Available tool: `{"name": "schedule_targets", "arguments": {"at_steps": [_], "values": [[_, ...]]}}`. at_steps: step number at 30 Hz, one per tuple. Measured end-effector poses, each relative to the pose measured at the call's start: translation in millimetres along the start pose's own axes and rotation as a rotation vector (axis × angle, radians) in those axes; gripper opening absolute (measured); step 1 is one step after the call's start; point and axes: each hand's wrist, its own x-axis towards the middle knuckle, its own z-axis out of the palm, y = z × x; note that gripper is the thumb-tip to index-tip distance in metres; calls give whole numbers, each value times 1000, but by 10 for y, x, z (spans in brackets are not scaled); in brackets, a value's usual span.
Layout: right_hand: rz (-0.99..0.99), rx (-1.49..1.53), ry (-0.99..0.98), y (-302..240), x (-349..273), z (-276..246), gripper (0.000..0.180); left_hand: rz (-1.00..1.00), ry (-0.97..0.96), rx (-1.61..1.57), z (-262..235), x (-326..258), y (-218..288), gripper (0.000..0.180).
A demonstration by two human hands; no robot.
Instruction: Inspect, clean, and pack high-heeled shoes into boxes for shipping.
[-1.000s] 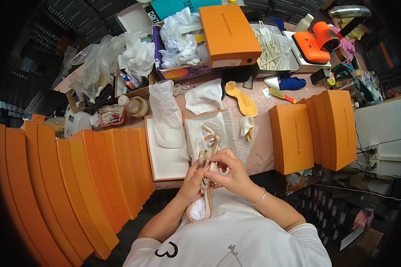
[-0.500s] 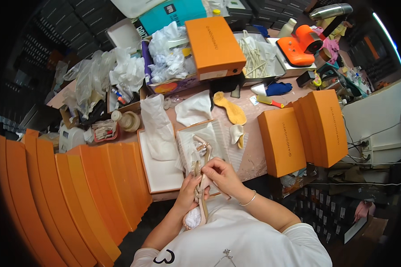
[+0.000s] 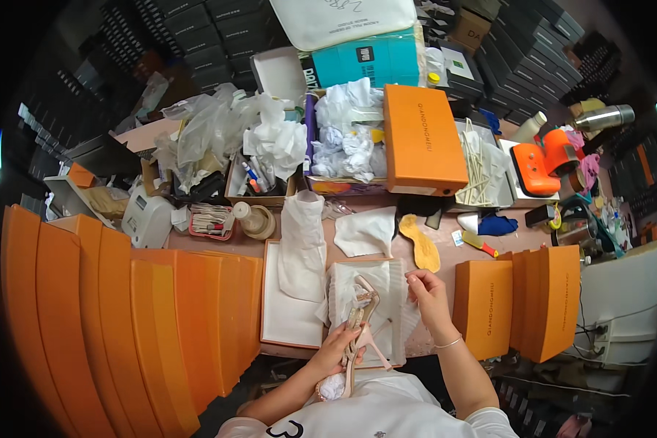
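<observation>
Compared with half a second ago, the right hand [image 3: 429,299] is standing away from the pale pink sandal [image 3: 351,358] it was touching, and is now hovering by the right edge of the lined box [image 3: 341,288], above striped white paper [image 3: 410,325]. Its fingers are curling with the tips close together; whether that grip is holding anything, the view is not showing clearly enough to tell. The left hand [image 3: 341,345] is keeping its grip closed around the sandal, which is tilting above the near edge of the box, its paper-stuffed toe pointing toward the person's white shirt [image 3: 387,409] and its slender heel slanting down to the right. A second sandal [image 3: 370,296], with a jewelled strap, is showing just beyond, over the white lining; whether the left hand is also touching it is hard to tell. A yellow sole-shaped piece [image 3: 420,244] is lying on the pink worktop [image 3: 425,342] just past the right fingertips, with a white cloth [image 3: 365,232] spreading to its left. Left of the lined box, a long white paper wrapping [image 3: 301,248] is resting partly over a shallow white tray [image 3: 292,326]
</observation>
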Motion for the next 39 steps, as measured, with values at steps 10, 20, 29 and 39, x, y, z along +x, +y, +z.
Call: {"name": "schedule_targets", "arguments": {"at_steps": [10, 20, 29, 39], "values": [[-553, -1128, 37, 253, 1913, 337, 22, 70, 183, -99, -201, -103, 110, 31], [-451, -1383, -185, 347, 2256, 381, 16, 141, 256, -132, -205, -262, 140, 32], [-656, -594, -489, -745, 761, 763, 17, 139, 213, -189, -303, -363, -30, 31], [-92, 23, -661, -442, 1099, 2129, 12, 245, 274, -253, -470, -642, -202, 30]]}}
